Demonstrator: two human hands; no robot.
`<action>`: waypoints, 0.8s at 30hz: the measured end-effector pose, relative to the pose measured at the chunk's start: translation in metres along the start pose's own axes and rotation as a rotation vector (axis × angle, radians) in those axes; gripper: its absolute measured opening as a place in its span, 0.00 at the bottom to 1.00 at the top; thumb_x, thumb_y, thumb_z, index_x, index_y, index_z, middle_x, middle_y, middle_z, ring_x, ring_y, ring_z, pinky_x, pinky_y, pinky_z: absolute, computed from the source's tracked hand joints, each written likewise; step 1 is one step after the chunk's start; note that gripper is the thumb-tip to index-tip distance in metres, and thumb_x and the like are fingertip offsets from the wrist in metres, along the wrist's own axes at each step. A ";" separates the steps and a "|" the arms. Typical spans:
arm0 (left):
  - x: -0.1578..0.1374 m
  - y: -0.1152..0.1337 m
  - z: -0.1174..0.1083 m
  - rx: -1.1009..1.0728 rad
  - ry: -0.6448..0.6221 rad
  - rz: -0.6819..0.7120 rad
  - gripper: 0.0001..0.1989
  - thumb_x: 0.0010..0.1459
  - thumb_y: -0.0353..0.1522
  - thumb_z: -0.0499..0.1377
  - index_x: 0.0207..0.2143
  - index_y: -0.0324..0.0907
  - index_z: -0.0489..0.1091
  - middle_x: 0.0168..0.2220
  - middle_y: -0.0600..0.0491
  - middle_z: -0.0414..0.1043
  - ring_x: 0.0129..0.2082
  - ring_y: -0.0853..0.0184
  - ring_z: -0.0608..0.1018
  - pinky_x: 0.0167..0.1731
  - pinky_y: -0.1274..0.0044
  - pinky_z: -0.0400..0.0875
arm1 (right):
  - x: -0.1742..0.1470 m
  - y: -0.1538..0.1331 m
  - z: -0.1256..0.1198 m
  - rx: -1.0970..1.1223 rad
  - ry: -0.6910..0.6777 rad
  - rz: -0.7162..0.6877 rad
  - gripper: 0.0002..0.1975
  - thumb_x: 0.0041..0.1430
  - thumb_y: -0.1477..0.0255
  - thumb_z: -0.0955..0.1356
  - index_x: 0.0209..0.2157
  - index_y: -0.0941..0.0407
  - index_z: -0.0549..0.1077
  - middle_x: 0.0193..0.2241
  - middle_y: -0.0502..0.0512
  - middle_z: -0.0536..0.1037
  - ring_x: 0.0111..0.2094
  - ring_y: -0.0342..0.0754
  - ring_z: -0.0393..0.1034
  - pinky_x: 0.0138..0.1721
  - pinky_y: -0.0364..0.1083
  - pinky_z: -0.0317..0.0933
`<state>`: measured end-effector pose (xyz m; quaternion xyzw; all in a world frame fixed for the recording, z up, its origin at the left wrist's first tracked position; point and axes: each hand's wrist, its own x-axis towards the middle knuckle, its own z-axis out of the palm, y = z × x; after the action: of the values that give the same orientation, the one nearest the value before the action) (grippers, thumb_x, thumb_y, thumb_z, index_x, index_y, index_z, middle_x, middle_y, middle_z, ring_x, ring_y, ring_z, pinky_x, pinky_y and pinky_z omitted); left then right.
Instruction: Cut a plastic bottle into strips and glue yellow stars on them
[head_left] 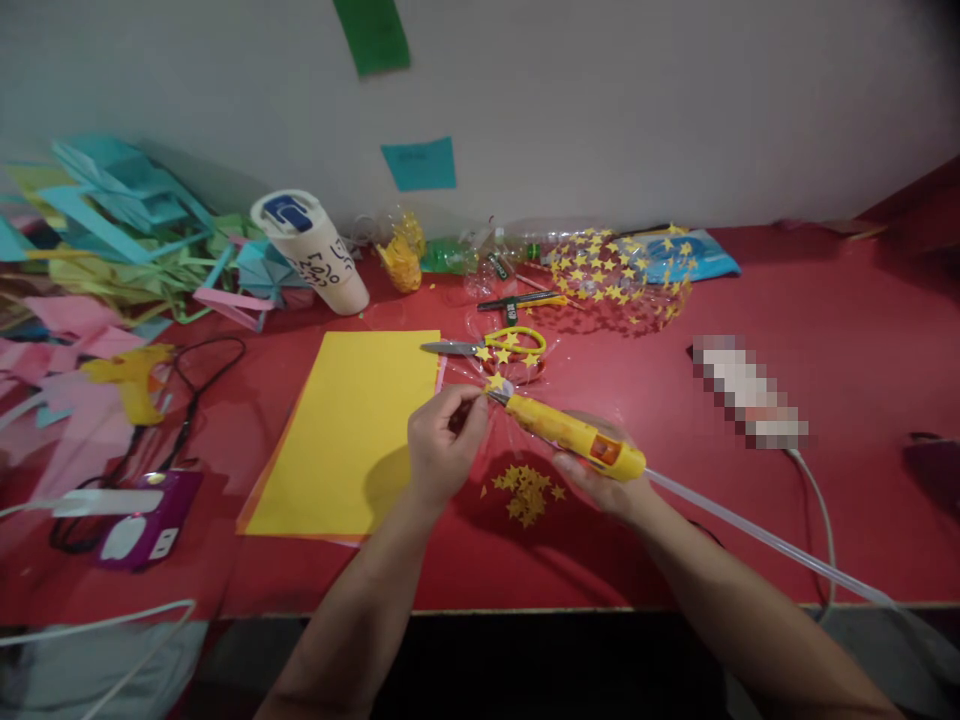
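Note:
My right hand [600, 485] is wrapped around a yellow hot glue gun [559, 425], with a long clear glue stick [765, 545] trailing from its back end. The gun's metal nozzle points left, at the fingertips of my left hand [442, 445]. Thumb and forefinger there are pinched together; what lies between them is too small to make out. Just beyond the nozzle, several yellow stars [502, 355] sit on thin clear plastic strands. A pile of loose yellow stars [525, 495] lies on the red table below the gun.
Yellow paper sheets [345, 430] lie left, with scissors [480, 348] at their top edge. Behind are a white tumbler [319, 255] and a clear star-covered piece [615, 270]. Folded paper [127, 220], another glue gun [135, 380] and a purple power strip [146, 520] fill the left.

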<state>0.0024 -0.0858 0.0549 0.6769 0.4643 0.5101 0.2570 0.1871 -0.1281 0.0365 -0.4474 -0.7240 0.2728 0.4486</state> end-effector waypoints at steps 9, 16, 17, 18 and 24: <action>0.000 -0.001 0.000 0.001 -0.009 -0.018 0.06 0.55 0.29 0.55 0.25 0.41 0.69 0.19 0.59 0.67 0.17 0.76 0.66 0.19 0.83 0.61 | 0.000 0.001 -0.001 -0.009 -0.001 0.045 0.13 0.59 0.59 0.65 0.28 0.53 0.73 0.22 0.51 0.73 0.24 0.46 0.69 0.26 0.45 0.64; 0.000 0.000 0.000 -0.005 -0.007 -0.012 0.06 0.55 0.29 0.56 0.25 0.41 0.69 0.18 0.59 0.67 0.16 0.76 0.66 0.19 0.83 0.61 | 0.001 -0.004 -0.002 -0.022 -0.015 0.064 0.15 0.59 0.58 0.65 0.26 0.54 0.71 0.20 0.50 0.71 0.23 0.46 0.68 0.24 0.46 0.63; 0.000 0.000 0.000 -0.006 -0.008 -0.013 0.06 0.54 0.29 0.56 0.25 0.41 0.69 0.18 0.59 0.67 0.16 0.76 0.65 0.19 0.83 0.61 | 0.002 -0.004 -0.002 -0.022 -0.016 0.061 0.15 0.59 0.58 0.65 0.26 0.53 0.71 0.20 0.51 0.71 0.23 0.47 0.68 0.24 0.46 0.63; 0.000 0.000 0.000 -0.006 -0.009 -0.015 0.06 0.54 0.29 0.56 0.25 0.41 0.69 0.18 0.59 0.67 0.16 0.76 0.65 0.19 0.83 0.60 | 0.002 -0.004 -0.002 -0.023 -0.015 0.061 0.15 0.59 0.58 0.65 0.26 0.53 0.71 0.20 0.51 0.71 0.22 0.47 0.68 0.23 0.46 0.63; 0.000 0.001 0.000 0.006 -0.005 -0.022 0.06 0.54 0.29 0.55 0.25 0.41 0.69 0.18 0.59 0.66 0.16 0.76 0.64 0.19 0.83 0.60 | 0.002 -0.004 -0.002 -0.020 -0.030 0.079 0.13 0.59 0.59 0.65 0.28 0.53 0.71 0.20 0.51 0.71 0.23 0.47 0.67 0.24 0.47 0.64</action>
<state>0.0029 -0.0860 0.0556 0.6736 0.4728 0.5043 0.2618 0.1863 -0.1279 0.0417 -0.4759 -0.7149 0.2898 0.4224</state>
